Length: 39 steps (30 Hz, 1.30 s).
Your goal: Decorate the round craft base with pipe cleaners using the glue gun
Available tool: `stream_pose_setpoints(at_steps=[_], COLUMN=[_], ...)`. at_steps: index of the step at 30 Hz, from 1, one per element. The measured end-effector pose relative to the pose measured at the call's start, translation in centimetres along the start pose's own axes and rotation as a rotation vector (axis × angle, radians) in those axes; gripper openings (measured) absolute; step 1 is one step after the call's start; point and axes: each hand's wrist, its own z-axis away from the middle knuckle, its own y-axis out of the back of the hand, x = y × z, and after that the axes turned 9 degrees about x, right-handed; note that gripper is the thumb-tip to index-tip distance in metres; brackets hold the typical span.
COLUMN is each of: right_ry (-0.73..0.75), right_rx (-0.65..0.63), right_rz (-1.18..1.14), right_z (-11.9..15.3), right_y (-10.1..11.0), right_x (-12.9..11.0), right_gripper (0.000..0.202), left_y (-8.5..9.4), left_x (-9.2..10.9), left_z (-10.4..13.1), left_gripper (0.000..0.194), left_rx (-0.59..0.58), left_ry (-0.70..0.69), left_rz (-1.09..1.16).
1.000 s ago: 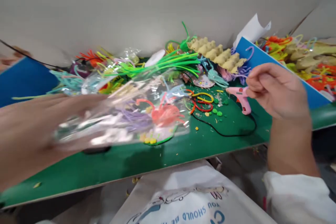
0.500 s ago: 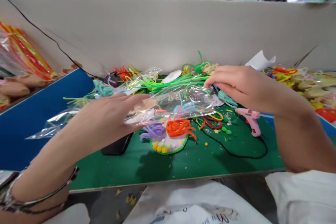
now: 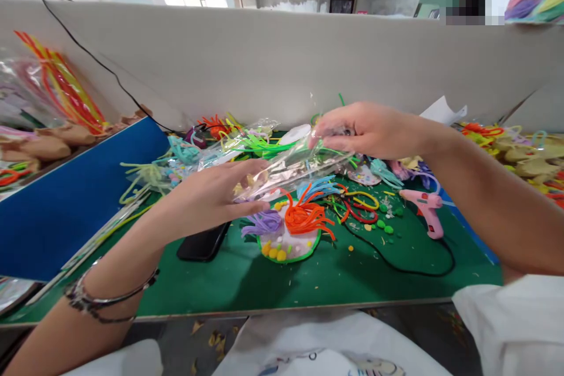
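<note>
We list one clear bag (image 3: pixel 288 171), now bunched shorter, pinched by left hand (image 3: pixel 211 194) and right hand (image 3: pixel 368 129), leaving the decorated disc (image 3: pixel 291 242) more exposed.

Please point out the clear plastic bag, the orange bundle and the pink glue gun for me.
Clear plastic bag (image 3: pixel 291 169): head view, middle of the stretch between the hands.
Orange bundle (image 3: pixel 304 217): head view, its middle.
Pink glue gun (image 3: pixel 426 204): head view, its body.

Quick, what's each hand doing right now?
Left hand: closed on one end of the clear plastic bag, thumb below and fingers above.
Right hand: closed, pinching the bag's other end.
</note>
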Motion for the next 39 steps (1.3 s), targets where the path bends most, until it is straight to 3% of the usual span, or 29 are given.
stream_pose_setpoints(at_steps=[4,9,14,17,19,20,21,23,25,27,29,34,39], right_ry=[0.019,0.084,0.075,0.103,0.106,0.058,-0.037,-0.185,-0.222,-0.263,-0.281,-0.311,-0.351], right_rx=[-0.015,0.062,0.067,0.177,0.324,0.381,0.355,0.149,0.009,-0.057,-0.087,-0.165,-0.170], right_rz=[-0.066,-0.164,-0.160,-0.221,-0.204,-0.135,-0.014,0.189,0.263,0.350,0.408,0.496,0.513], right_z=[-1.1,-2.6,-4.1,-4.4,-4.4,-4.5,-4.7,-5.3,-6.2,-7.4,-8.6,-10.8,-11.6], right_y=[0.6,0.2,1.2,2.5,2.2,1.3,-0.1,-4.1,-8.7,-12.7,-15.4,-17.8,-18.3], right_x=[-0.6,-0.4,-1.9,-1.1,1.4,3.2,5.1,8.9,11.8,13.5,14.3,15.2,15.9], right_gripper=[0.035,0.034,0.027,0.021,0.030,0.036,0.042,0.065,0.080,0.086,0.085,0.048,0.043], left_y=[0.3,0.3,0.4,0.9,1.3,1.5,1.7,2.0,2.4,2.7,3.0,3.6,3.3], left_x=[0.0,-0.5,-0.8,-1.1,-1.8,-2.2,-2.8,-3.9,-4.8,-5.4,-5.6,-5.8,-6.5], left_z=[-0.3,-0.4,-0.2,0.1,0.4,0.7,0.9,1.5,2.2,2.7,3.1,3.6,3.8], left_gripper=[0.076,0.070,0.075,0.073,0.078,0.081,0.085,0.089,0.089,0.090,0.087,0.079,0.070], left_rx=[0.001,0.050,0.078,0.124,0.172,0.188,0.195,0.194,0.187,0.189,0.186,0.207,0.246], left_ry=[0.009,0.015,0.062,0.102,0.165,0.209,0.254,0.339,0.408,0.457,0.460,0.424,0.375], left_rz=[0.077,0.179,0.289,0.287,0.240,0.212,0.185,0.141,0.120,0.109,0.099,0.036,0.018])
